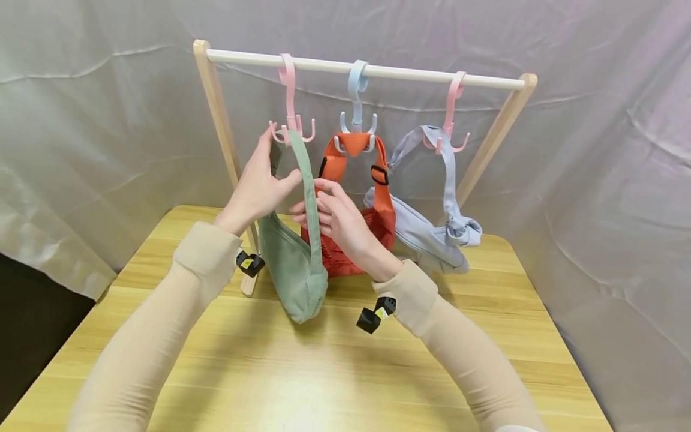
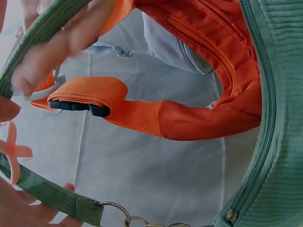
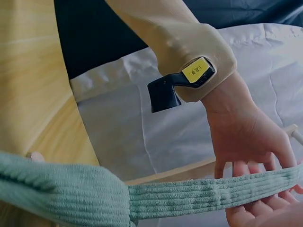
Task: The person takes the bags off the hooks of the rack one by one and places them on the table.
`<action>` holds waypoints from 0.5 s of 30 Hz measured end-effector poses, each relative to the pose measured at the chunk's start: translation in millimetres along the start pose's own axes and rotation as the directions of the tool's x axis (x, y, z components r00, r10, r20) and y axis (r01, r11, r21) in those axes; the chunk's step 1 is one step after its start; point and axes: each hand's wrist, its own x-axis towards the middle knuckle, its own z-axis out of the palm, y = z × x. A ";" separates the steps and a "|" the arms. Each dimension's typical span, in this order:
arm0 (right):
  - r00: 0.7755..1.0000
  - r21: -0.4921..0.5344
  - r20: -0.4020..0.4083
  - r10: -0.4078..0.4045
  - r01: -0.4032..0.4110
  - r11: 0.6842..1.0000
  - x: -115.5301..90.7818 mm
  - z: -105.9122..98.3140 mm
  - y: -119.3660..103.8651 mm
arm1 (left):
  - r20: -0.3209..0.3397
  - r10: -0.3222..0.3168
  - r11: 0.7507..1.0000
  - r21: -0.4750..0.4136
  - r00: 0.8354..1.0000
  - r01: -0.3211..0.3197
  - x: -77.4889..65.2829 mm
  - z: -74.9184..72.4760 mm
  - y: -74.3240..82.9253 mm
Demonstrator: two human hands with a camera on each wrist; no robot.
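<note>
A green corduroy shoulder bag (image 1: 291,270) hangs at the left, its strap (image 1: 308,192) reaching up to a pink hook (image 1: 291,123). My left hand (image 1: 256,186) is beside the far run of that strap, fingers raised near the hook and thumb pointing towards the near run. In the left wrist view, its fingers lie behind the strap end that joins a metal chain (image 2: 125,215). My right hand (image 1: 345,222) is at the near run, fingers extended and partly behind the strap. From the right wrist view, the strap (image 3: 213,196) crosses in front of both hands' fingers.
A red-orange bag (image 1: 385,225) hangs from a blue hook (image 1: 356,90) in the middle. Right of it, a pale lavender bag (image 1: 426,234) hangs from another pink hook (image 1: 453,102). A white rail (image 1: 405,72) on wooden legs carries the hooks above a wooden table (image 1: 302,378).
</note>
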 end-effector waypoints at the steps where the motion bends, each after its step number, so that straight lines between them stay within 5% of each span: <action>1: 1.000 0.015 0.015 0.012 -0.012 1.000 0.4 -0.5 0.1 | 0.000 0.002 1.000 0.001 1.000 -0.002 -0.3 -0.5 0.3; 7: 0.997 0.097 0.056 0.046 -0.051 0.994 -0.2 -6.1 -2.2 | 0.031 -0.011 1.000 -0.017 0.999 0.011 -2.0 -6.6 -0.9; 15: 0.998 0.050 0.021 0.057 -0.058 0.997 5.7 -12.0 -14.0 | 0.058 -0.028 0.997 -0.064 0.998 0.032 -4.0 -22.0 -3.2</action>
